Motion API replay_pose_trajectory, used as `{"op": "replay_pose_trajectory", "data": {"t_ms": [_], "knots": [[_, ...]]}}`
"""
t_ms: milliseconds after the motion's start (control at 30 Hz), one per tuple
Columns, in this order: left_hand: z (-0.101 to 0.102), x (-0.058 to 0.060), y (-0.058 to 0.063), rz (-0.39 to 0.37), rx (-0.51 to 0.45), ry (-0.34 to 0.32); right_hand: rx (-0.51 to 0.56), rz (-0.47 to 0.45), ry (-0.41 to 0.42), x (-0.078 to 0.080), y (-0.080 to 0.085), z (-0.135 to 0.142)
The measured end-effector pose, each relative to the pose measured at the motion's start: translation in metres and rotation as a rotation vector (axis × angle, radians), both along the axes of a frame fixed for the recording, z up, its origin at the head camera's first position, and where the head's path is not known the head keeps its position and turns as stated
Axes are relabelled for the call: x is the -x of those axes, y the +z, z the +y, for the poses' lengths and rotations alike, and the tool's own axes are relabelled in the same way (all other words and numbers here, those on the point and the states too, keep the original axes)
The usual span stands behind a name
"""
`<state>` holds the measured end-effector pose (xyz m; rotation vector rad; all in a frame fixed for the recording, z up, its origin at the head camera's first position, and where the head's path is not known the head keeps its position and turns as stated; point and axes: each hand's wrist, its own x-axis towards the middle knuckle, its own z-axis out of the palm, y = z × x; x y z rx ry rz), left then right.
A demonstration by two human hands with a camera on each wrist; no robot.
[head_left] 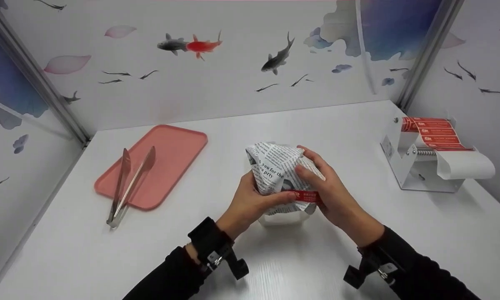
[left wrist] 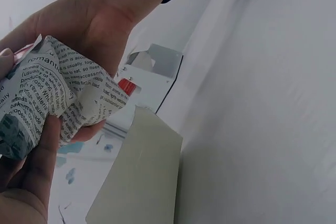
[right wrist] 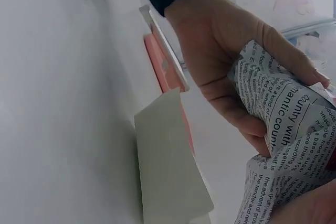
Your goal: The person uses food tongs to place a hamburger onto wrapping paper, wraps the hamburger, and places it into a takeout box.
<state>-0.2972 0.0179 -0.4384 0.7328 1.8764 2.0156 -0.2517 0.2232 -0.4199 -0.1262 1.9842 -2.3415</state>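
Observation:
Between both hands is a bundle (head_left: pixel 275 160) wrapped in newspaper-print paper, with a red sticker (head_left: pixel 307 196) across its near side. My left hand (head_left: pixel 250 202) grips the bundle from the left, its thumb lying at the sticker's left end. From the right, my right hand (head_left: pixel 337 193) holds it, fingers over the top and side. The left wrist view shows the folded paper (left wrist: pixel 86 93) between the two hands. Directly below the bundle stands an off-white paper container (head_left: pixel 283 219), mostly hidden by it in the head view; its plain side (right wrist: pixel 170 156) shows in the right wrist view.
At the left lies a pink tray (head_left: pixel 171 166), with metal tongs (head_left: pixel 127 189) resting across its near edge. A label dispenser (head_left: pixel 425 166) with a roll of red stickers (head_left: pixel 439 132) stands at the right. Printed wall panels (head_left: pixel 233 83) border the white table (head_left: pixel 216 258) at the back and sides.

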Motion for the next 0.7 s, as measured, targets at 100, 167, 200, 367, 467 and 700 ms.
{"op": "replay_pose_trajectory", "data": {"t_ms": [100, 167, 200, 367, 467, 700], "knots": [[0.001, 0.000, 0.001, -0.021, -0.016, -0.036, 0.108, 0.000, 0.032, 0.000, -0.001, 0.001], [0.002, -0.001, 0.002, -0.036, -0.024, -0.056, 0.136, 0.008, 0.064, 0.001, -0.002, 0.002], [0.002, -0.001, 0.003, -0.043, -0.027, -0.065, 0.138, 0.011, 0.082, 0.001, -0.002, 0.003], [0.003, -0.003, 0.002, -0.036, -0.013, -0.070, 0.118, 0.039, 0.148, 0.000, -0.004, 0.005], [0.002, -0.004, 0.001, 0.006, 0.024, -0.055, 0.108, 0.048, 0.145, 0.001, -0.005, 0.005], [-0.005, -0.002, 0.012, 0.249, 0.184, 0.170, 0.082, 0.025, 0.006, 0.004, -0.008, 0.004]]}}
